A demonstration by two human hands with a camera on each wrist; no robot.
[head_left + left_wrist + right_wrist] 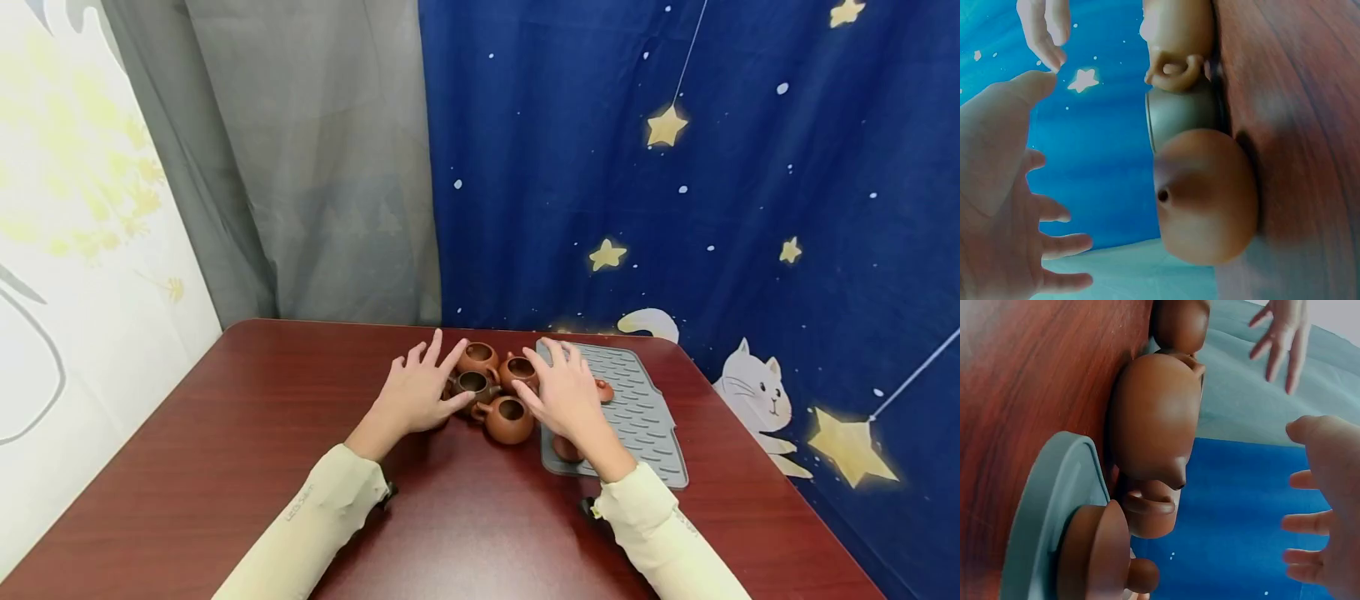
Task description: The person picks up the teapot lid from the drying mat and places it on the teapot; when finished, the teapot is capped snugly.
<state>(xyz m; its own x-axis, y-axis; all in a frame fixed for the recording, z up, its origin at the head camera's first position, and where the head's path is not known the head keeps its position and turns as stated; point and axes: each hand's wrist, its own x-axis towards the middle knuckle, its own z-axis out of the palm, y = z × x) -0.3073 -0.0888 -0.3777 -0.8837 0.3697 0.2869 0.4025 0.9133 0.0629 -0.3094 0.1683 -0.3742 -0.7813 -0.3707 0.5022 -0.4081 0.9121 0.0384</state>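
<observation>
Several lidless clay teapots stand clustered on the table: a reddish-brown teapot [508,422] in front, a dark brown teapot [473,385] in the middle, an orange-brown teapot [478,358] and another reddish one [517,372] behind. My left hand [412,393] hovers at the cluster's left side, fingers spread, gripping nothing. On the other side my right hand [564,395] hangs over the teapots and the mat edge, fingers also spread. In the left wrist view a spouted teapot [1210,206] lies below the hand's level. A knobbed lid [1107,556] rests under the right hand in the right wrist view.
A grey ridged mat [633,408] lies on the right of the red-brown wooden table [225,467]. On it sits another small lid [603,390], partly behind the right hand. Grey and blue star-printed curtains [555,183] hang behind the table's far edge.
</observation>
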